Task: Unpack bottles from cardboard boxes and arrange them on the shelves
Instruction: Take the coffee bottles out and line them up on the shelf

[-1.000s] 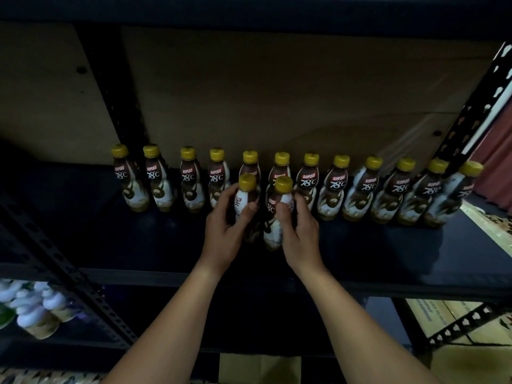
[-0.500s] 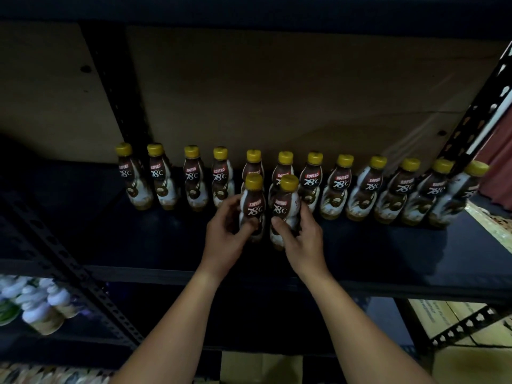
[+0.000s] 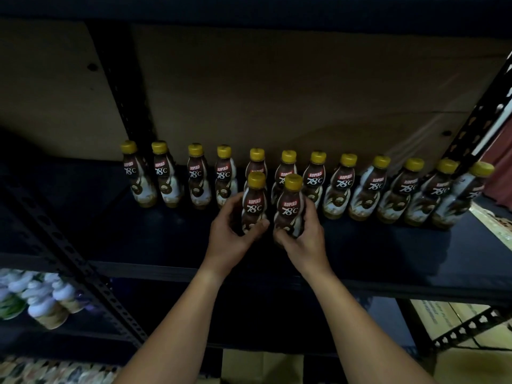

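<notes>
Left hand [image 3: 231, 234] fingers clamped on left bottle [image 3: 254, 205]; right hand [image 3: 303, 235] fingers clamped on right bottle [image 3: 289, 207]. Both upright on shelf [image 3: 166, 236], 6 o'clock of back row [image 3: 343, 187], touching it.

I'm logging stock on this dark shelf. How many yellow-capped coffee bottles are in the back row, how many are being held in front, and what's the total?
Back-row bottles: 12
Held bottles: 2, one in the left hand at, one in the right hand at
Total: 14
</notes>
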Demonstrator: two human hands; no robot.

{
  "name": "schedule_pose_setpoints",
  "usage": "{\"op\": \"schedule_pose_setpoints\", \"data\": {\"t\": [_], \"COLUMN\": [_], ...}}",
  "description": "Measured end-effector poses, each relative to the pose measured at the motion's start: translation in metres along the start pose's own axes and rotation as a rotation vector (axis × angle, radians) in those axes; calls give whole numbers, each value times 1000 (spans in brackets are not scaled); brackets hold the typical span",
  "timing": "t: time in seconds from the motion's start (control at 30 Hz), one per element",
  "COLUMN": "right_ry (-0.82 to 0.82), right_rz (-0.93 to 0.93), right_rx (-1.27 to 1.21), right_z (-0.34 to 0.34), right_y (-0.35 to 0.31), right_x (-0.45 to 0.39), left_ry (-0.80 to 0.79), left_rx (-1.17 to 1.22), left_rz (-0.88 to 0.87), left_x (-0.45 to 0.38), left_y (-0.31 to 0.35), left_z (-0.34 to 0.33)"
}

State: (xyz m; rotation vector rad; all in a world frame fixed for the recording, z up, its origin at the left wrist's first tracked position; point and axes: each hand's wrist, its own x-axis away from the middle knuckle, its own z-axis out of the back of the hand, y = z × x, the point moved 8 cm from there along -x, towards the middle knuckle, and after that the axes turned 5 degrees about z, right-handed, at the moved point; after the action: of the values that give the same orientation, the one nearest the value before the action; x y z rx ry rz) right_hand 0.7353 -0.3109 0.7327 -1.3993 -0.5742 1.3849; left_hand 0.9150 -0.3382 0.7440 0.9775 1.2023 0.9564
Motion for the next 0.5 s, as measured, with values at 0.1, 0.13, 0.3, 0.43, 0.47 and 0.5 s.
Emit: {"op": "schedule_pose_setpoints", "data": {"t": [0.1, 0.13, 0.3, 0.43, 0.47, 0.5], "right_ry": [-18, -17, -38, -106, -121, -139], "right_rz": [-20, -18, -19, -6, -10, -15], "right_rx": [4, 19, 49, 109, 111, 111], "right_z": [-3, -3, -6, -27, -36, -46], "right_y": [1, 3, 6, -1, -2, -4], "right_x": [0, -1, 1, 2, 2, 3], "left_ry": [24, 34, 84, 111, 118, 129], "left_rx": [-32, -43, -97, -136, -149, -164], "left_rz": [-6, -13, -27, -6, -7, -11], "left_x": [0, 0, 8, 20, 23, 26], "left_y": [0, 0, 3, 2, 2, 2], "left_z": [1, 1, 5, 27, 35, 45]}}
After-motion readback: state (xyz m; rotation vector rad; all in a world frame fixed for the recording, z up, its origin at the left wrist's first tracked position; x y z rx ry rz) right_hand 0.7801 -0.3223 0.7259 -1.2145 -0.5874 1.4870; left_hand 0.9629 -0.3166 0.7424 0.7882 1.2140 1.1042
